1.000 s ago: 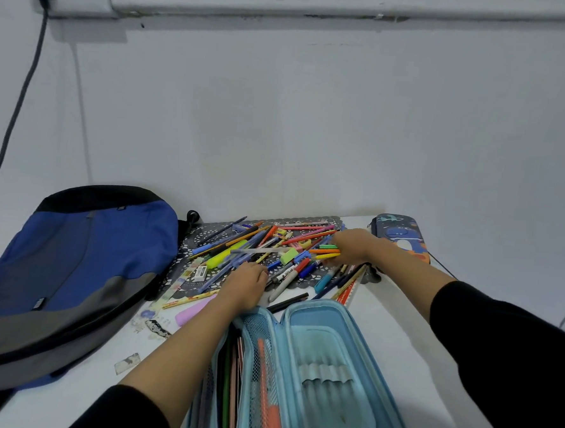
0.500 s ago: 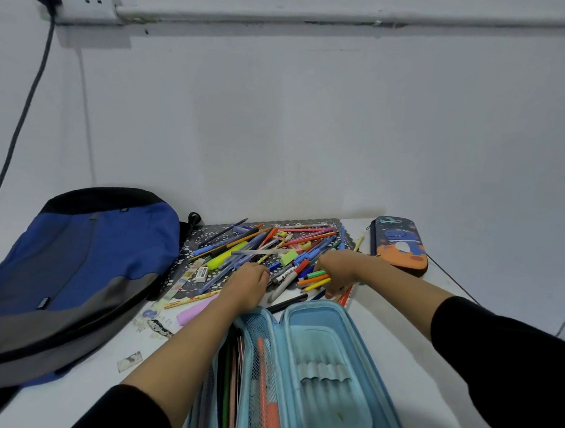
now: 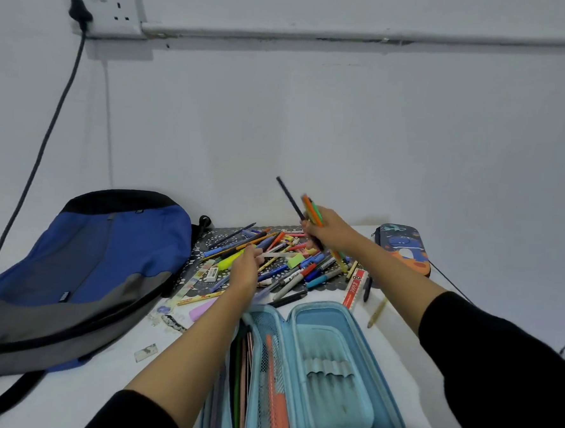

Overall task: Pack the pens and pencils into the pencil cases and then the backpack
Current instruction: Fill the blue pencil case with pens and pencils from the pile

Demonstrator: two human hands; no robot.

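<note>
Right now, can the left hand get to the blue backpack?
Probably yes. The left hand rests at the pile of pens, and the blue backpack lies close beside it on the left, with nothing tall between them.

One head-worn wide-angle view looks forward and down over the counter (image 3: 92, 381), close behind the left grip (image 3: 245, 271) and right grip (image 3: 327, 232), facing the wall (image 3: 312, 133).
</note>
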